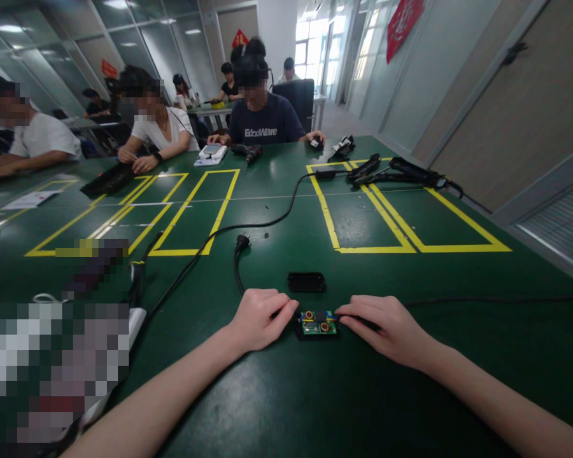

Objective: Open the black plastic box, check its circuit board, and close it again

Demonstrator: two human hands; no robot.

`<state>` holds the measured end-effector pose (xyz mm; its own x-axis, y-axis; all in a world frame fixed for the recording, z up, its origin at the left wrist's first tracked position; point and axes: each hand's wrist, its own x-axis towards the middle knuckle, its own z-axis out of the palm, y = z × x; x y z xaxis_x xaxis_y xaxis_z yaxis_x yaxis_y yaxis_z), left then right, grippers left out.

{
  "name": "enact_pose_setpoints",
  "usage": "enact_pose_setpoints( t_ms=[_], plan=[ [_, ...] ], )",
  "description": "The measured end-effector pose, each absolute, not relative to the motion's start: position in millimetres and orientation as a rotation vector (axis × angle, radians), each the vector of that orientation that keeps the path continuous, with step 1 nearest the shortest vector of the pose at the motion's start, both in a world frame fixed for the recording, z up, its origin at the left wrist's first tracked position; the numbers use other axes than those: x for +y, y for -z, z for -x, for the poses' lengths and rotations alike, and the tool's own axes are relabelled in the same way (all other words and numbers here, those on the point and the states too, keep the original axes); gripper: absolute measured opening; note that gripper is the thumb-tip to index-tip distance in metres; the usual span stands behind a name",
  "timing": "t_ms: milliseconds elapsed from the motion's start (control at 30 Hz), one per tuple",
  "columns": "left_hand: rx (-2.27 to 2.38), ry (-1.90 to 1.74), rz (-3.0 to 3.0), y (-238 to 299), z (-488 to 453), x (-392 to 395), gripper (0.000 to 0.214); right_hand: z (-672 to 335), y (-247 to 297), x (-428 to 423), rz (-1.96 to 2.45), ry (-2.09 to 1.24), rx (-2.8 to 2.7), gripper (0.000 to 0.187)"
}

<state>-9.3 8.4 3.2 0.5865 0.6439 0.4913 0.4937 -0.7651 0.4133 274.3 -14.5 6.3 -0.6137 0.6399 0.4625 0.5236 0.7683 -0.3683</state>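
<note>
A small green circuit board [319,323] with two copper ring coils sits in a black plastic case half [316,336] in front of me. My left hand [266,320] is closed in a pinch at the left end of the case, on a black power cord [237,272] whose plug [242,242] lies just beyond. My right hand [386,326] pinches a black cable [468,299] at the right end, by blue wires; the cable trails off to the right. The black case cover [306,282] lies apart, behind the board. My fingers partly hide where both cords enter.
A long black cord [267,224] crosses the green table [277,401] toward black tool parts [401,172] at back right. Yellow tape rectangles [334,238] mark the top. Across sits a person [267,121] near a drill [253,154]. Blurred items [67,369] lie at left.
</note>
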Motion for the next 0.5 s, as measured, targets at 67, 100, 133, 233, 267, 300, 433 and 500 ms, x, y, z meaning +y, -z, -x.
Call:
enact_pose_setpoints(
  t_ms=[67, 100, 133, 233, 267, 300, 433, 500],
  plan=[
    [0.912, -0.896, -2.569, -3.5, 10.1, 7.6, 0.048, -275.0, -5.6, -15.1, 0.876, -0.280, -2.397, 0.031],
    [0.890, -0.875, -2.557, -3.4, 10.4, 7.1, 0.043, -275.3, -5.2, -15.3, 0.876, -0.287, -2.405, 0.031],
    [0.869, -0.853, -2.548, -3.3, 10.6, 6.7, 0.039, -275.5, -4.8, -15.6, 0.876, -0.295, -2.413, 0.032],
    [0.837, -0.754, -2.572, -2.4, 10.6, 5.8, 0.046, -274.7, -4.2, -16.4, 0.881, -0.315, -2.447, 0.033],
    [0.835, -0.712, -2.596, -2.0, 10.3, 5.8, 0.048, -274.1, -4.1, -16.8, 0.883, -0.317, -2.458, 0.033],
    [0.836, -0.677, -2.619, -1.6, 10.1, 5.9, 0.048, -273.4, -4.0, -17.1, 0.886, -0.316, -2.465, 0.032],
    [0.876, -0.633, -2.656, 0.5, 8.8, 6.9, 0.037, -270.5, -3.2, -17.7, 0.890, -0.328, -2.433, 0.029],
    [0.923, -0.642, -2.643, 1.3, 8.0, 6.9, 0.034, -269.5, -3.0, -17.4, 0.890, -0.329, -2.409, 0.027]
  ],
)
